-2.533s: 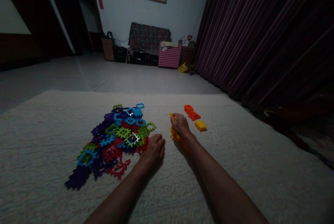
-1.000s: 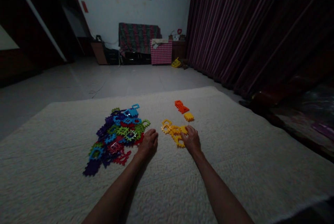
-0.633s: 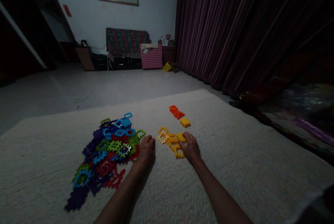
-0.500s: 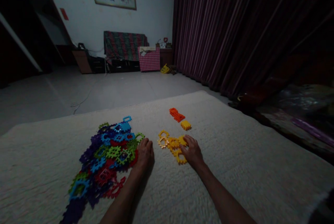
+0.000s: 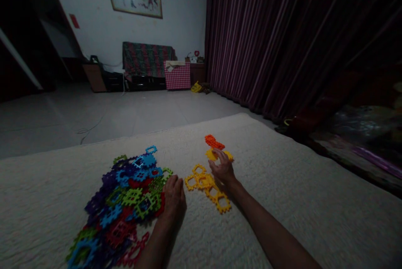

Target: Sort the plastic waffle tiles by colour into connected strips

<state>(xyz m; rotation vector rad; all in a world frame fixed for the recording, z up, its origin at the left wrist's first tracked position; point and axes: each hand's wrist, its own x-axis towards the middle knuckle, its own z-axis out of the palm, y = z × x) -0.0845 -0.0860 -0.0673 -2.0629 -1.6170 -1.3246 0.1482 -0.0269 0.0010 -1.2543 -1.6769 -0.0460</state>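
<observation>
The right hand (image 5: 221, 168) pinches a yellow piece (image 5: 210, 154) in its fingers, the yellow stack (image 5: 230, 156) just to the right and the slanting orange pieces (image 5: 214, 141) just beyond, while the left hand (image 5: 174, 194), farther off, curls beside the mixed pile (image 5: 132, 197), its grip impossible to tell.

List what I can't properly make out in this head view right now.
All in the head view:
Underside of the left hand: hidden by its own back, so whether it holds anything is unclear.
Yellow piece at the right hand: partly covered by that hand.
Mixed-colour pile: cut off by the bottom edge; upper pieces hide lower ones.
Small items against the far wall: too small and dim.
</observation>
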